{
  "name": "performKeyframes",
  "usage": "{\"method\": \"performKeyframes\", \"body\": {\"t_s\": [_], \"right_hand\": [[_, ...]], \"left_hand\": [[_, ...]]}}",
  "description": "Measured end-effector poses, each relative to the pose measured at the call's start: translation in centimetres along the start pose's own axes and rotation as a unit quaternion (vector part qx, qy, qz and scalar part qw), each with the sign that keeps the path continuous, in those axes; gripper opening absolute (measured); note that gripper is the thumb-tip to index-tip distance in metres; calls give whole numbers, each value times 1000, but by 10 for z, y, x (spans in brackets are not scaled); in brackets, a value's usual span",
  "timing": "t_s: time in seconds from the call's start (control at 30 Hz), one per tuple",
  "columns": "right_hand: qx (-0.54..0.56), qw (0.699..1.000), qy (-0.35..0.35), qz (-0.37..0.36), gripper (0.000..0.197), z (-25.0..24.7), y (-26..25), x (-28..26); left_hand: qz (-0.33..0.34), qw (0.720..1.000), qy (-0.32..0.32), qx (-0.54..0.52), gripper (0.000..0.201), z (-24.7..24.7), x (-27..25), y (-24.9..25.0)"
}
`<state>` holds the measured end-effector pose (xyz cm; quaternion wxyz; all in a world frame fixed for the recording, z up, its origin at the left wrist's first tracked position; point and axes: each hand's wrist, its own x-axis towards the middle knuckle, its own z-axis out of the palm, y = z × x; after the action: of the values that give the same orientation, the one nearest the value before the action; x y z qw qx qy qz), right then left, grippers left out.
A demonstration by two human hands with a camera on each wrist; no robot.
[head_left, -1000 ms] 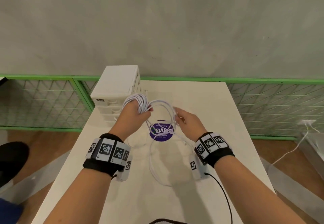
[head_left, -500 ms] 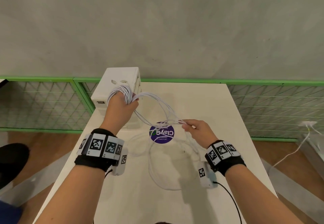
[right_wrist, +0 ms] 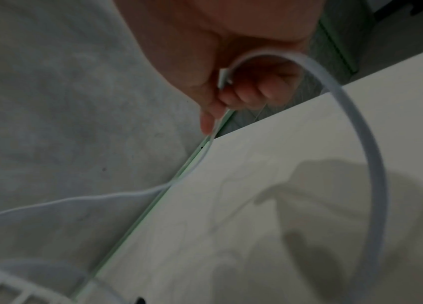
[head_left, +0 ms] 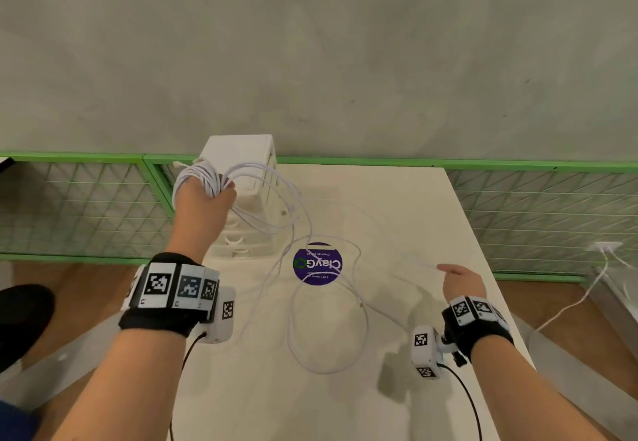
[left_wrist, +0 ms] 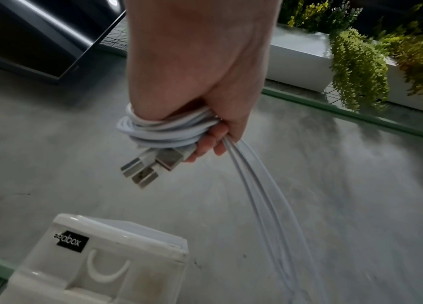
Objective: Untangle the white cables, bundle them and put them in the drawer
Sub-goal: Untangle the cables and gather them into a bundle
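Note:
My left hand [head_left: 203, 195] is raised over the white drawer unit [head_left: 241, 161] and grips a coiled bundle of white cables [head_left: 202, 176]. In the left wrist view the coil [left_wrist: 163, 131] wraps my fingers, and USB plugs [left_wrist: 150, 166] stick out below it. Loose strands [head_left: 293, 219] trail from the bundle down to a loop [head_left: 328, 330] lying on the table. My right hand [head_left: 459, 280] is out to the right and pinches one cable strand [right_wrist: 371, 156] between thumb and fingers. The drawer front [left_wrist: 106, 271] with its curved handle sits below my left hand.
A round purple sticker [head_left: 317, 264] lies mid-table under the strands. The white table [head_left: 414, 206] is edged by a green mesh fence [head_left: 552, 213] at the back. Another white cable [head_left: 569, 306] runs across the floor at right. A dark shoe [head_left: 20, 320] is at left.
My left hand has lifted back and left with the coil, over the drawer unit. My right hand has pulled away to the right, drawing a strand out. The loop stays on the table.

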<state>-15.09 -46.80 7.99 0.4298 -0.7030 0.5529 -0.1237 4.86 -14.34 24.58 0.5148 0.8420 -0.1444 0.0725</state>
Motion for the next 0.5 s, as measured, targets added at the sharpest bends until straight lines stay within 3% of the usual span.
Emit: {"method": "performKeyframes", "body": {"t_s": [0.07,0.13,0.23,0.33,0.43,0.5], "right_hand": [[-151,987,-57,9,36,5,-9,-4],[-251,964,-65,-67,41,14,-31,-16],[-136,956,-92,-244,48,30,-77,-45],[25,897,-209,-388,49,44,-110,-77],[74,875,-250,-409,56,53,-128,-96],[70,881,-282,-373,42,58,-129,-99]], "left_hand": [[2,999,-43,8,26,5,-6,6],[11,996,-83,30,22,12,-13,15],[32,993,-105,32,19,22,-20,27],[38,991,-127,3,21,28,-25,35],[36,990,-132,-22,16,30,-27,41],[36,991,-124,-39,11,30,-28,43]]}}
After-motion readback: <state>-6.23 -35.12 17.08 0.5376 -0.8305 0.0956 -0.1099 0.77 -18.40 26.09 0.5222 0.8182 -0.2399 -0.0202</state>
